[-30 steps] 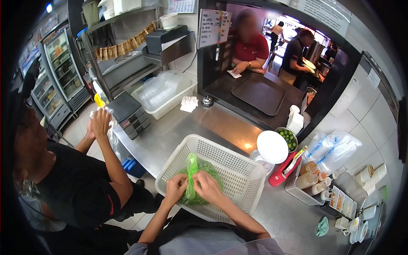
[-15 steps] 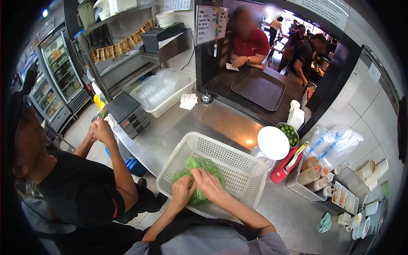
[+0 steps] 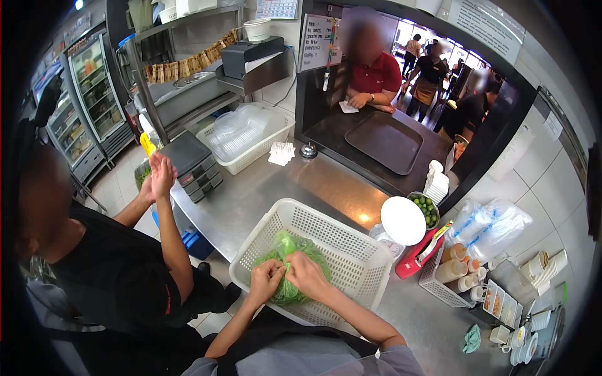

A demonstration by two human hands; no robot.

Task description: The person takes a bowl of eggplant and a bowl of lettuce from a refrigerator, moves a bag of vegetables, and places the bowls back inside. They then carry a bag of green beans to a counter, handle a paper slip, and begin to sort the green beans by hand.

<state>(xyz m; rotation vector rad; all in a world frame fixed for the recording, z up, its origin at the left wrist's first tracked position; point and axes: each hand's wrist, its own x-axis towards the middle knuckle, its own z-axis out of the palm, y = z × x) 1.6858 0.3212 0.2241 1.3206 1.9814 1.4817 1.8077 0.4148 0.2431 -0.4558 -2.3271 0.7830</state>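
"What's changed?"
"Our green bag (image 3: 288, 292) stands shorter than a second ago, inside the basket (image 3: 351, 268)."
"Are we gripping it?"
"Left hand (image 3: 266, 279) and right hand (image 3: 306, 276) both pinch it; we're apparently mid-handling."

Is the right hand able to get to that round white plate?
Probably yes. Only the rim of the basket seems to stand between the right hand and the round white plate, though that hand is pinching the green bag and would need to let go first.

Open room right of the green bag (image 3: 290, 293)
Basket (image 3: 338, 239) walls hem it in; the table (image 3: 251, 191) beyond runs free toward the bell (image 3: 308, 151), with the round white plate (image 3: 402, 220) blocking rightward
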